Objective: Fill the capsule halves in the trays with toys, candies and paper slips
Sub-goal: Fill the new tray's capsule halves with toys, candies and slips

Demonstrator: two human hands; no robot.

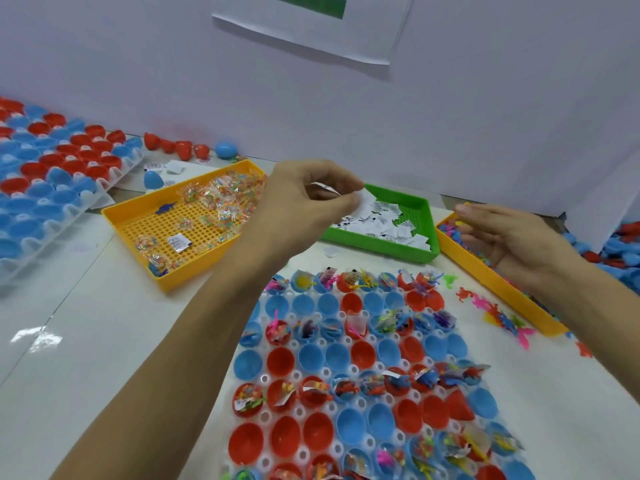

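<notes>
White bench: paper slips (337, 192) are pinched by left hand (304, 202) over green tray (408, 252) at twelve o'clock; right hand (512, 244) lies open. One slip is best dropped per capsule half (311, 355).

Left hand (308, 199) pinching paper slips (334, 192) over green tray (424, 206), right hand (516, 244) relaxed above yellow tray (502, 285)

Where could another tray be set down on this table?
The widest bare tabletop lies left of the left forearm, bordered by the yellow candy tray and the white tray of capsule halves. Right of the filling tray it is crowded with loose toys.
</notes>
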